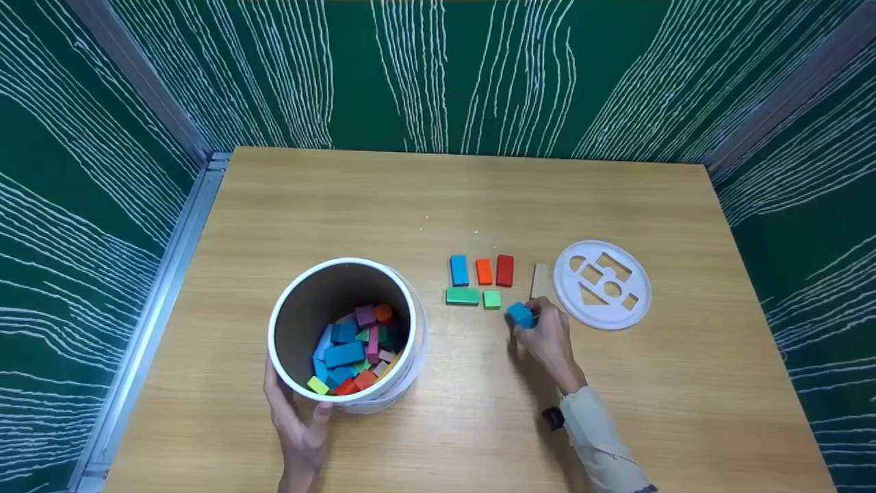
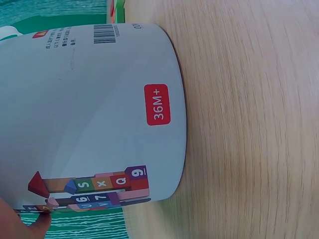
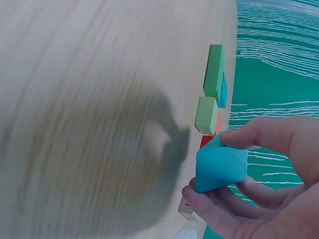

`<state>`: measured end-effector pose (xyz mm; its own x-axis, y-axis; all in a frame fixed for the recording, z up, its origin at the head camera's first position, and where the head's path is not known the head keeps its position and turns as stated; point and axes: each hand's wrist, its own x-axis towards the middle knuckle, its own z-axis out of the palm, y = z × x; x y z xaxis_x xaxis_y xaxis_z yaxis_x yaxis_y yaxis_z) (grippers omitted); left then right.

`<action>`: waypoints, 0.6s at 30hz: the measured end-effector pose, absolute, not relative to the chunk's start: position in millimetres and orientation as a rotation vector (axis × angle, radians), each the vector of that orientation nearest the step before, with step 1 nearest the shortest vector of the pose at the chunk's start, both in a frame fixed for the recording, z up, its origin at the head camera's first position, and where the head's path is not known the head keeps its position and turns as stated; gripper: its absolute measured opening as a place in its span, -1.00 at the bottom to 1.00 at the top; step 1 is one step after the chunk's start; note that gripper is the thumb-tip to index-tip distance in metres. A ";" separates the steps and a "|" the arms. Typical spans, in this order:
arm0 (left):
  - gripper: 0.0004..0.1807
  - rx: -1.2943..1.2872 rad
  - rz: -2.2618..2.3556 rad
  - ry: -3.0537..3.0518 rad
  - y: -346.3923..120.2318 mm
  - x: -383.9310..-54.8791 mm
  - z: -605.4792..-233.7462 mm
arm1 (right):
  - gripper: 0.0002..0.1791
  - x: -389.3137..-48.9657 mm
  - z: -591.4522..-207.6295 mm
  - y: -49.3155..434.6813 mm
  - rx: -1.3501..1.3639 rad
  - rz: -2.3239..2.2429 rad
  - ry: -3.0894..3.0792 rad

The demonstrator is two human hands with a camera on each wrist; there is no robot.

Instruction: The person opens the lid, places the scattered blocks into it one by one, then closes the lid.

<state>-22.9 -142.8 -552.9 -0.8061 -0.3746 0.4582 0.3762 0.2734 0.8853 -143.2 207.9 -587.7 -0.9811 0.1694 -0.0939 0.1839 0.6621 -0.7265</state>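
A white round bucket [image 1: 348, 262] stands on the left half of the table, with several coloured blocks [image 1: 344, 354] inside. My left hand [image 1: 299, 428] holds its near left side, fingers along the wall and thumb at the front. In the left wrist view the bucket's printed side [image 2: 94, 109] fills much of the picture. My right hand [image 1: 549, 335] pinches a blue block [image 3: 220, 168] between thumb and fingers, above the table. Near it lie a green block [image 1: 462, 296], a light green cube [image 1: 491, 299] and a plain wooden block [image 1: 540, 281].
Behind the green pieces lie a blue block [image 1: 459, 270], an orange block [image 1: 484, 272] and a red block [image 1: 504, 270]. The white lid [image 1: 636, 284] with shaped holes is flat at the right. Green walls with white lines enclose the table [image 1: 465, 198].
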 end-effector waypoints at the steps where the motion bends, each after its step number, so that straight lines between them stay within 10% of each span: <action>1: -0.10 0.004 -1.587 -1.947 -142.5 -22.6 -551.9 | -0.52 -142.8 -587.2 207.9 0.296 -1.239 2.843; 18: -0.12 0.043 -1.600 -1.973 -134.7 -18.2 -528.5 | -0.36 -138.3 -569.8 209.6 0.164 -1.154 2.882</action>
